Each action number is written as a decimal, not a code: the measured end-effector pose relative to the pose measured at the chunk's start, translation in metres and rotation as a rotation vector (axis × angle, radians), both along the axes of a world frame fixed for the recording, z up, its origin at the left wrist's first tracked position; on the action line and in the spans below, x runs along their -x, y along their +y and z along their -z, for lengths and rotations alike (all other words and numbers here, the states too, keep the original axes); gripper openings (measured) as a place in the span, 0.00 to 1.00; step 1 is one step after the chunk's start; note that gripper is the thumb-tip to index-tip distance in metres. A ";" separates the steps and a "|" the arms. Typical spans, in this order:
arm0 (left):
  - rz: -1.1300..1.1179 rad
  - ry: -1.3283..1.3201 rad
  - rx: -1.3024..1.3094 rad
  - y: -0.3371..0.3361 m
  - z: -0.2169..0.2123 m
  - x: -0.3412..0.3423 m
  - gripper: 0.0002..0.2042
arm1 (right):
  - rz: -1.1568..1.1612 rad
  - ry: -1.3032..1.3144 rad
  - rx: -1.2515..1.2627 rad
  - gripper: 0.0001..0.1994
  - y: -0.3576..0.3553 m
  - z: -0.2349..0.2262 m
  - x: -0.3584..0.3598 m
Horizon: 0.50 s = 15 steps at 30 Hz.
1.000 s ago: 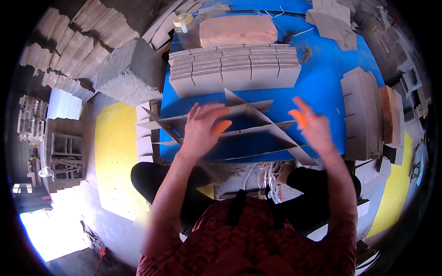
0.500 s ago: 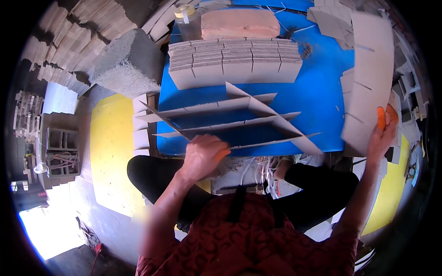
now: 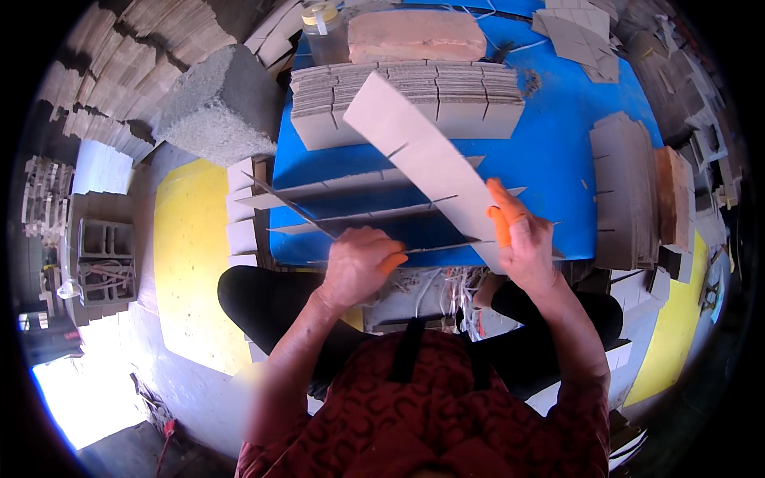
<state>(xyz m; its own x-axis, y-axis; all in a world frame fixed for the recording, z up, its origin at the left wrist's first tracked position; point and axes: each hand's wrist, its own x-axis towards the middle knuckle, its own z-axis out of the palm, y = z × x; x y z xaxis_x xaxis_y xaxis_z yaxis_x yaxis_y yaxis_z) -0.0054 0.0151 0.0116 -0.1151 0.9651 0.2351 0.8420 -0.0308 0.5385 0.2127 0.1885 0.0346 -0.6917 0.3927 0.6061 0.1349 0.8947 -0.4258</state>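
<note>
A partly assembled cardboard divider (image 3: 319, 190) of crossed, slotted strips stands on edge on the blue tabletop. My left hand (image 3: 362, 267) grips its near left part, fingers closed round the strip's end, an orange cover on the thumb. In my right hand (image 3: 526, 243), orange covers on its digits, is a slotted cardboard strip (image 3: 418, 155). This strip slants over the divider's right half from upper left to lower right and hides part of it. Whether its lower end touches the divider I cannot tell.
Behind stands a row of stacked slotted cardboard strips (image 3: 406, 99), with a pinkish brick (image 3: 416, 37) and a yellow-lidded jar (image 3: 323, 33). Another strip stack (image 3: 623, 191) is at the right, beside a brick (image 3: 673, 199). A grey concrete block (image 3: 219, 107) sits left of the blue table (image 3: 558, 159).
My right hand has swung left from the right-hand stack, carrying the strip over the divider and tilting it. My left hand has barely moved.
</note>
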 end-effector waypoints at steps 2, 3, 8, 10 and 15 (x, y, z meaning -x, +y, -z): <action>0.012 -0.005 -0.004 0.000 -0.001 0.000 0.07 | -0.019 -0.118 0.047 0.36 -0.001 -0.003 0.007; 0.018 -0.008 -0.006 0.000 -0.001 0.000 0.07 | -0.020 -0.126 -0.028 0.36 -0.001 -0.001 0.012; 0.031 0.003 -0.011 0.000 -0.001 0.000 0.08 | 0.004 -0.497 -0.178 0.33 -0.015 0.007 0.027; 0.032 0.013 -0.007 0.001 0.000 0.001 0.09 | 0.022 -0.704 -0.234 0.34 -0.024 0.020 0.031; 0.040 0.003 -0.008 -0.001 -0.004 0.003 0.10 | 0.102 -0.490 0.347 0.28 0.006 0.028 0.014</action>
